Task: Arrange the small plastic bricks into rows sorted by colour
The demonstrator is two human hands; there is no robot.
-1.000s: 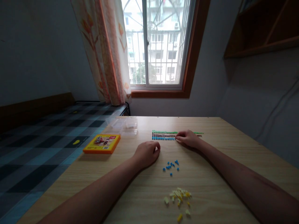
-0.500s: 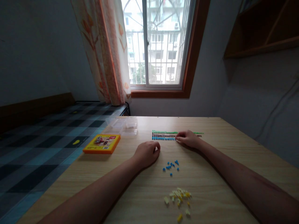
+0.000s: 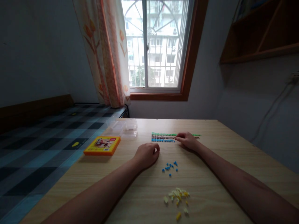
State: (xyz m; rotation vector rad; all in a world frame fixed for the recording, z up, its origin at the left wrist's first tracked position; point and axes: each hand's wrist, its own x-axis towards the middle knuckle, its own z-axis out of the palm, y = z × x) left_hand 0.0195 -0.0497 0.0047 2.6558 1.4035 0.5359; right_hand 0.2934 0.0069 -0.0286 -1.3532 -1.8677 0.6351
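Note:
Three neat rows of tiny bricks [image 3: 163,137], green, brown and blue, lie on the wooden table [image 3: 233,155]. My right hand [image 3: 187,140] rests at the right end of the blue row, fingers pinched together on a small piece I cannot make out. My left hand [image 3: 147,154] lies on the table as a loose fist, a little left of several loose blue bricks [image 3: 170,167]. A small heap of yellow and white bricks [image 3: 177,196] sits closer to me.
An orange box [image 3: 102,145] lies at the table's left edge, with a clear plastic container [image 3: 123,127] behind it. A bed with a checked cover [image 3: 42,140] stands left of the table. A window and curtain are ahead, wooden shelves at upper right.
The view has tilted up slightly. Both hands stay where they were; the right hand's fingertips remain at the end of the blue row.

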